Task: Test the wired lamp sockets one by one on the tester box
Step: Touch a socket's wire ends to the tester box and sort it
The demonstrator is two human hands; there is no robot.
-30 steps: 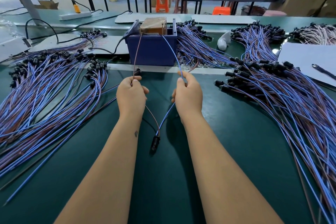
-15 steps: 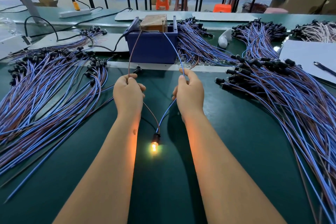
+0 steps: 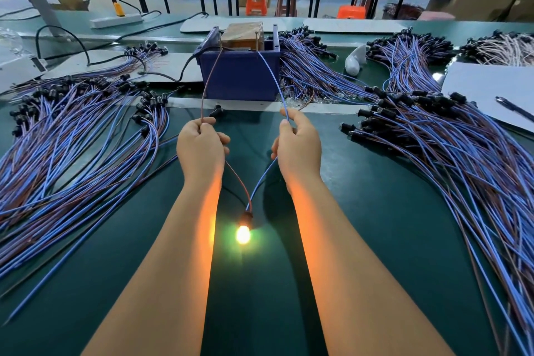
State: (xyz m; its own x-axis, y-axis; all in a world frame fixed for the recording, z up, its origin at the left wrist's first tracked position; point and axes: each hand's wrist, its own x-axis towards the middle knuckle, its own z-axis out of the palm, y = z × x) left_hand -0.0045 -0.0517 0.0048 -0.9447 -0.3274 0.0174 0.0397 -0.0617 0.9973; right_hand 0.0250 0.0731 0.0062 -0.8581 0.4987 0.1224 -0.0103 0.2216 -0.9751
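Observation:
A blue tester box [image 3: 239, 75] with a brown block on top stands at the middle back of the green table. My left hand [image 3: 200, 147] pinches the brown wire [image 3: 206, 87], which runs up to the box. My right hand [image 3: 297, 143] pinches the blue wire [image 3: 273, 78], which also reaches the box top. Both wires drop between my forearms to one black lamp socket [image 3: 246, 217]. Its bulb [image 3: 242, 235] glows bright orange on the table.
A big pile of blue and brown wired sockets [image 3: 72, 136] lies on the left, another pile [image 3: 450, 147] on the right. White paper with a pen [image 3: 513, 108] sits at the right edge. A black cable [image 3: 161, 75] leads to the box. More bundles lie behind.
The bulb was dark one second ago, lit up half a second ago and now glows brighter. My hands hold the same wires and have barely moved.

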